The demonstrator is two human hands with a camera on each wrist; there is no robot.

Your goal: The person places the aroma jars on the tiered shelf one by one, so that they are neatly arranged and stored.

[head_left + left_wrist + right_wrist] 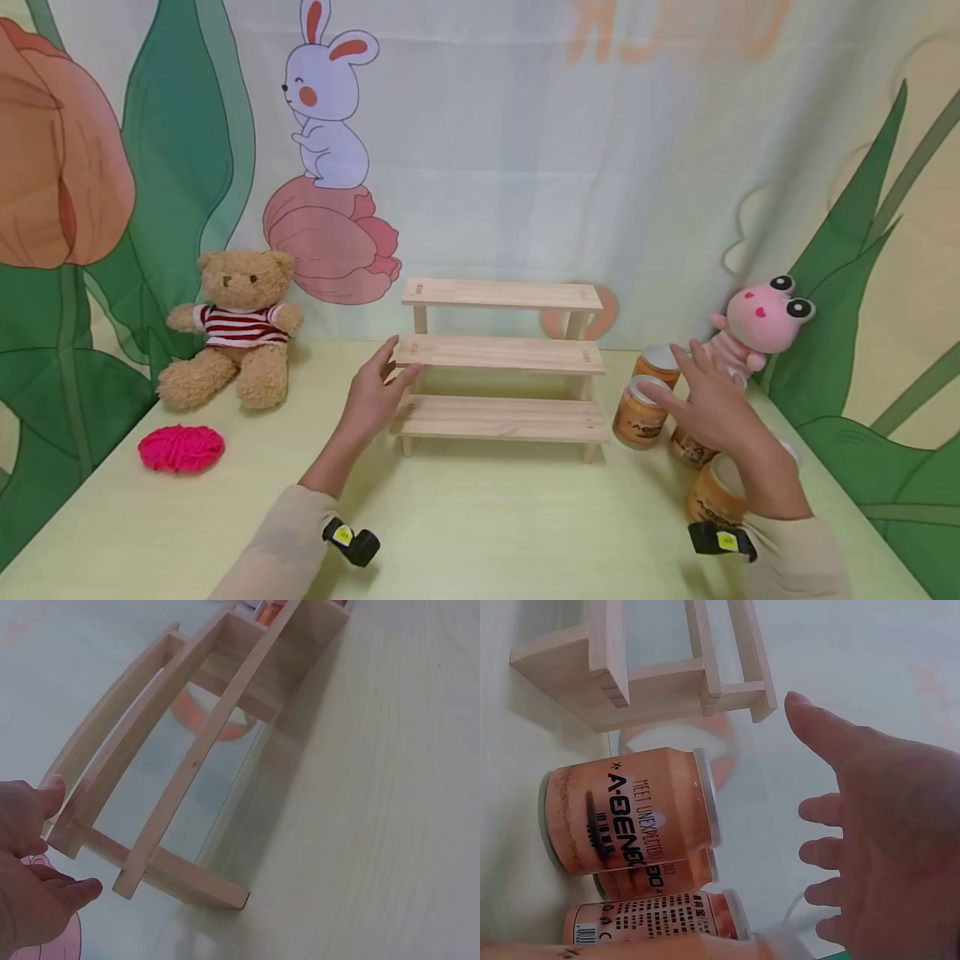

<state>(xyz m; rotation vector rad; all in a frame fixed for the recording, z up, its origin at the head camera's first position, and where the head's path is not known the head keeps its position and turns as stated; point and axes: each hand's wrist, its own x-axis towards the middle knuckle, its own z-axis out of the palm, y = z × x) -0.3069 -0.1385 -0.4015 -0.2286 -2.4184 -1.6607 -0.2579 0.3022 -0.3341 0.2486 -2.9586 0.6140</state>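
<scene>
A three-tier wooden shelf (498, 353) stands mid-table against the backdrop. At its left end is my left hand (375, 392), thumb and fingers apart around the ends of the upper boards; in the left wrist view the fingertips lie right at the board ends of the shelf (172, 795). My right hand (712, 400) hovers over several orange cans (639, 421) right of the shelf, its fingers spread and nothing in its grasp. The right wrist view shows that hand (885, 825) above the lids of the cans (630, 814), partly covering none of the nearest one.
A teddy bear (243, 325) in a striped shirt sits at the back left, with a pink yarn bundle (182, 448) in front of it. A pink frog plush (761, 321) leans at the back right behind the cans. A printed curtain (480, 167) hangs behind the table.
</scene>
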